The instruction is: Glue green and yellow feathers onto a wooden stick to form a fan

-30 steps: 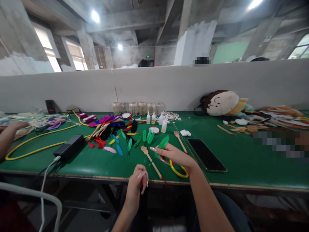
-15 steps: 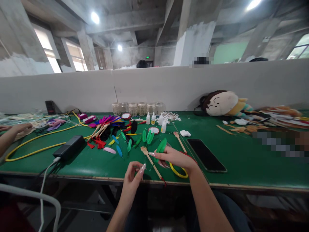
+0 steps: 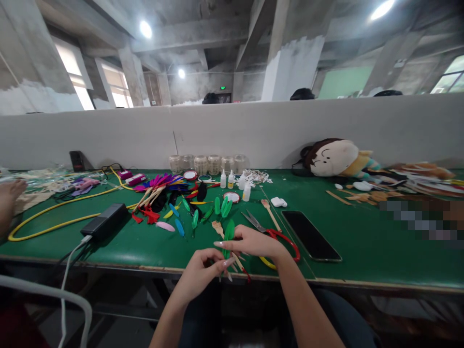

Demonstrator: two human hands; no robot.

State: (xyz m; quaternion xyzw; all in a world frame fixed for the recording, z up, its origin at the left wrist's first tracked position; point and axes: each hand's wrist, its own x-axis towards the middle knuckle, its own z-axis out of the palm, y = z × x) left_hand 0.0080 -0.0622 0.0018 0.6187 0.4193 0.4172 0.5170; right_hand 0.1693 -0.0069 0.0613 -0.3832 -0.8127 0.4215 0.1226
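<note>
Step looks like two-handed handling of a green feather [image 3: 229,232]: R hand [image 3: 255,241] pinches it btwn thumb & fingers; L hand [image 3: 203,271] half-curled at its lower end, can't tell if gripping. Feather's near-upright above table [image 3: 380,251] near edge, partly hiding stick [image 3: 218,228]. Scissors [image 3: 270,231] just past R hand. Next move prob. needs a light pinch.

Black phone [image 3: 311,235] near white earbud case [image 3: 278,202]; plush doll [image 3: 334,158] lying before pale partition [image 3: 232,128].
</note>
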